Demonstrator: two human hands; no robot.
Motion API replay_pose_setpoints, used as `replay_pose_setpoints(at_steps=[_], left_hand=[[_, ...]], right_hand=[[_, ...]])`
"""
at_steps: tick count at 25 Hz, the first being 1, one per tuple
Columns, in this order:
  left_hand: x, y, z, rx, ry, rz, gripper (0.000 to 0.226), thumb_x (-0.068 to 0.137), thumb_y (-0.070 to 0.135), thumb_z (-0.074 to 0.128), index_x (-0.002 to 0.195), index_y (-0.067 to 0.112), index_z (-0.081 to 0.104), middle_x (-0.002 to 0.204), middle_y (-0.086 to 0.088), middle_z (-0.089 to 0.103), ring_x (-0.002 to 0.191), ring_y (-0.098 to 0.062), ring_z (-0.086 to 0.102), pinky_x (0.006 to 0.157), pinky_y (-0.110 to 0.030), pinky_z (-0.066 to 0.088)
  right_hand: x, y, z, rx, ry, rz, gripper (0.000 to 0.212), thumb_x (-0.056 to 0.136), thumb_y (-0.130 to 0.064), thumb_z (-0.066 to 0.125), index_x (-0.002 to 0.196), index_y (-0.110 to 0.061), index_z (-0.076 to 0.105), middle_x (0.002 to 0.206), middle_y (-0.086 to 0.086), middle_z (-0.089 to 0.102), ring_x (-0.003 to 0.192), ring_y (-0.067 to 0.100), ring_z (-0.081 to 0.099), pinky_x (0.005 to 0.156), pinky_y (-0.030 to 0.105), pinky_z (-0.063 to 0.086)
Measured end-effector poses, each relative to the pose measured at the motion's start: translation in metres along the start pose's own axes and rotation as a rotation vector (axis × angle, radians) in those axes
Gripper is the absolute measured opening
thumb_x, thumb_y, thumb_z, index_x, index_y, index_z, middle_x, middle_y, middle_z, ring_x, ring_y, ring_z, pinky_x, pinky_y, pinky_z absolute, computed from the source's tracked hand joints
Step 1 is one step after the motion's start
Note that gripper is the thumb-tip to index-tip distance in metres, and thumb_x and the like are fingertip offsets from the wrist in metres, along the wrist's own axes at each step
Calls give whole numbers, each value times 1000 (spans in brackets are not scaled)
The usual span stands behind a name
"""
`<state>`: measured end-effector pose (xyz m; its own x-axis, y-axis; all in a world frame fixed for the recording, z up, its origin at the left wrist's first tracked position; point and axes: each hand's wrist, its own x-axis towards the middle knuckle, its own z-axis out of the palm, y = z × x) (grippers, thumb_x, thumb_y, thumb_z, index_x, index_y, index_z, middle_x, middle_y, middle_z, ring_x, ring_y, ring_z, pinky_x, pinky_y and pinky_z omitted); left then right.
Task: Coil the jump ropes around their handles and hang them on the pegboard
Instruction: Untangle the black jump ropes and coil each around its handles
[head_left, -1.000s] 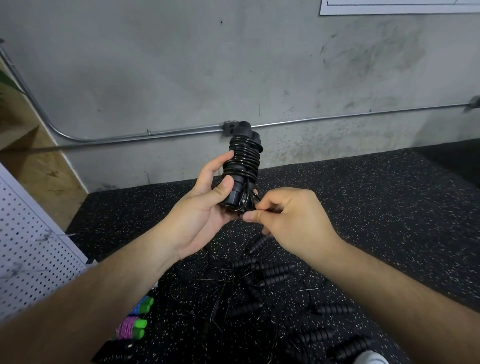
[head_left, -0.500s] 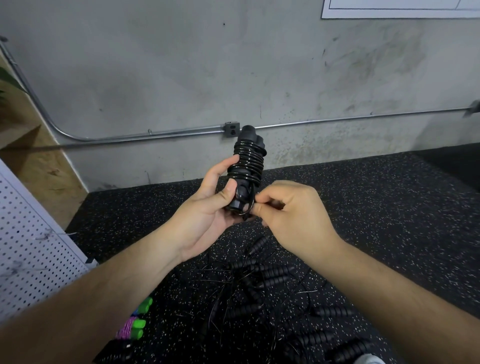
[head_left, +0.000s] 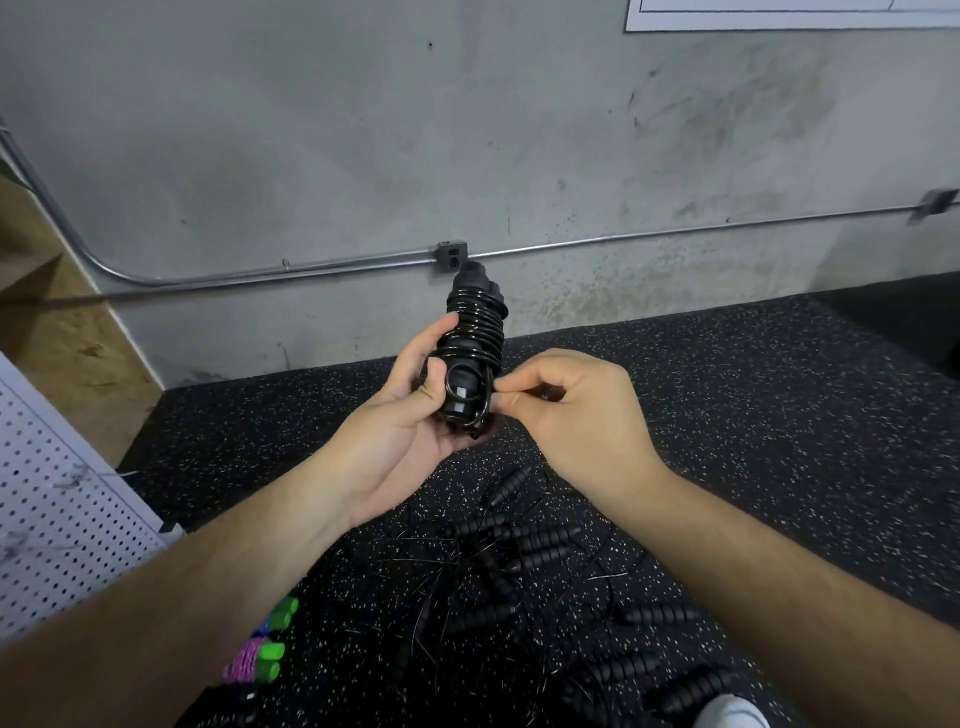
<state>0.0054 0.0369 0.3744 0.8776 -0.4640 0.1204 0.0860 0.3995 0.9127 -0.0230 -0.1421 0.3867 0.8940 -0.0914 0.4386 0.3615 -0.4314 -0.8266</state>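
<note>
The coiling step is judged nearly done. The black jump rope is held upright in the air above the speckled floor, before the far wall. Its handles are bundled together and bound in tight, glossy turns of cord, with a slack loop left at the lower end. The bundle is gripped by the left hand, fingers curled round it and thumb pressed on its front. The slack cord is pinched by the right hand, just right of the bundle. Next, the end likely needs tucking under a turn, before the pegboard at the left is reached.

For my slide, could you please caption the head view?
Left hand holds the coiled black jump rope; right hand pinches its cord.
</note>
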Motion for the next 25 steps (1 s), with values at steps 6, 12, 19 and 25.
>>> replay_pose_setpoints(at_steps=[6, 12, 19, 25], left_hand=[[3, 7, 1, -73, 55, -32, 45, 102, 32, 40, 145, 46, 44, 143, -5, 60, 127, -26, 60, 108, -51, 45], [3, 0, -2, -41, -3, -62, 46, 107, 22, 36, 149, 41, 42, 148, -3, 56, 137, -29, 52, 108, -52, 42], [5, 1, -6, 7, 14, -58, 53, 99, 17, 48, 147, 40, 45, 145, -3, 58, 130, -30, 57, 95, -45, 51], [7, -10, -9, 264, 37, -139, 47, 107, 17, 45, 143, 47, 48, 138, 3, 63, 124, -25, 62, 96, -50, 51]], right_hand=[[-5, 8, 5, 38, -128, -111, 24, 88, -4, 74, 109, -16, 78, 103, -11, 69, 96, 2, 63, 87, 15, 49], [-5, 10, 6, 15, -118, 53, 16, 87, -19, 77, 99, -24, 68, 91, -10, 66, 80, 3, 60, 74, 16, 48], [-8, 9, 6, -15, -215, 16, 21, 89, -8, 71, 104, -20, 64, 100, -9, 59, 90, 3, 61, 79, 17, 50], [1, 4, 2, -203, -263, -293, 25, 98, -23, 62, 122, -25, 68, 113, -11, 54, 97, 7, 59, 82, 22, 51]])
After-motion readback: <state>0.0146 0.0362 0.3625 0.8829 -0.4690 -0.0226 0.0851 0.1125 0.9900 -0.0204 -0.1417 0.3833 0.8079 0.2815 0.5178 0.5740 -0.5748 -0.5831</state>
